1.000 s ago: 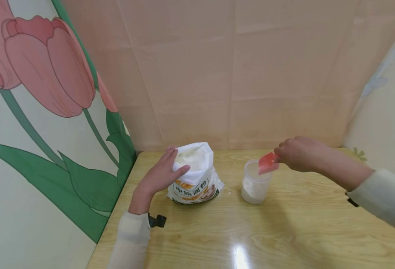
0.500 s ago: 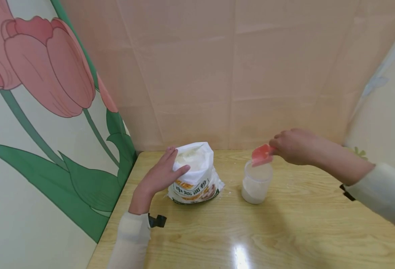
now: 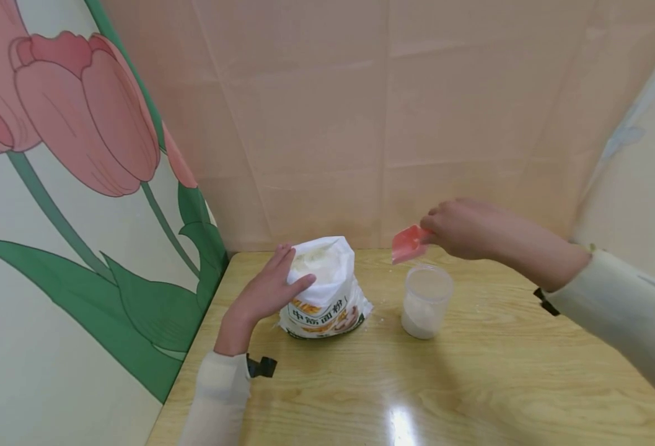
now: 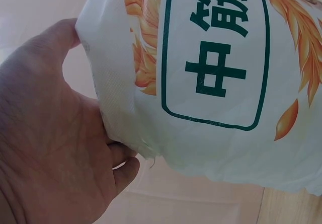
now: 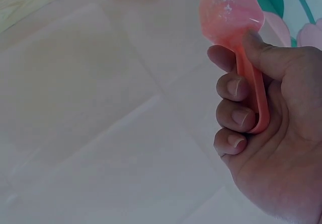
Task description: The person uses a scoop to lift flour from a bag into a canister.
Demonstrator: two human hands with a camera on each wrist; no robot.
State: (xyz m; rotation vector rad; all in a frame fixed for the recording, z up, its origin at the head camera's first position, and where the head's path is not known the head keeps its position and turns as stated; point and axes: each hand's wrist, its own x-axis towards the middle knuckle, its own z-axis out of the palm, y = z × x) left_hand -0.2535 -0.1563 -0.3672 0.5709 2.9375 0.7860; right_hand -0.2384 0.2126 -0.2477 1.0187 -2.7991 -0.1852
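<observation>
An open white flour bag (image 3: 327, 291) stands on the left of the table, white powder showing inside its mouth. My left hand (image 3: 268, 285) grips its rim, the thumb over the near edge. In the left wrist view, fingers (image 4: 126, 171) curl at the bag's edge. My right hand (image 3: 461, 229) holds a pink scoop (image 3: 408, 243) by its handle, raised behind and left of a clear plastic cup (image 3: 427, 303). White powder partly fills that cup. Only a few white traces show in the scoop (image 5: 229, 12) in the right wrist view, where fingers wrap the handle.
The wooden table (image 3: 327, 396) has specks of powder between bag and cup. A pinkish cloth backdrop (image 3: 316, 124) hangs behind its far edge. The left wall (image 3: 70, 347) carries painted tulips and meets the table's left side.
My right hand has lifted the scoop up from the cup's mouth and carried it left, past the cup toward the flour bag. The left hand stays on the bag.
</observation>
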